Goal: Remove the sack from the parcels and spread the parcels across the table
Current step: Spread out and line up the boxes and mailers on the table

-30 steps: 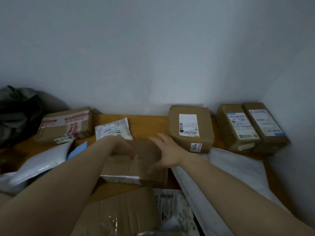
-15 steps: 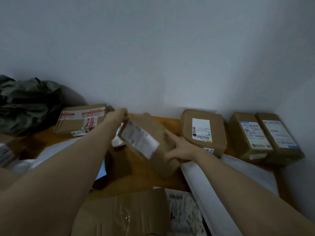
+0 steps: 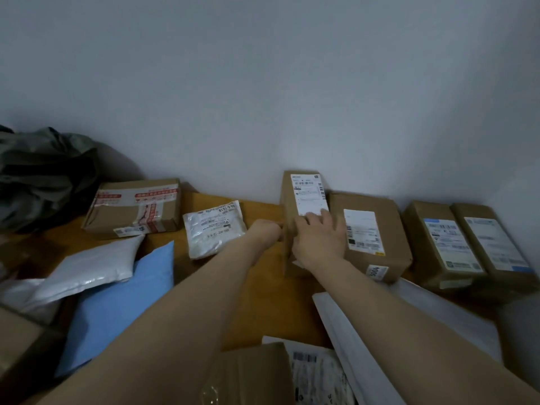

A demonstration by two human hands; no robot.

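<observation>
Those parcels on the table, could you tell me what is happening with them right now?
A person is laying parcels out along the wall. Both hands hold a tall brown box, stood on end against the wall: the right hand lies on its labelled face, the left hand is at its left side. It stands right beside a flat brown box. The dark sack lies crumpled at the far left, off the parcels.

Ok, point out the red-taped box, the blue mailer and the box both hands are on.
red-taped box [image 3: 133, 209]: head view, on its top face.
blue mailer [image 3: 117, 311]: head view, middle of its blue surface.
held box [image 3: 306, 197]: head view, on its white label.
</observation>
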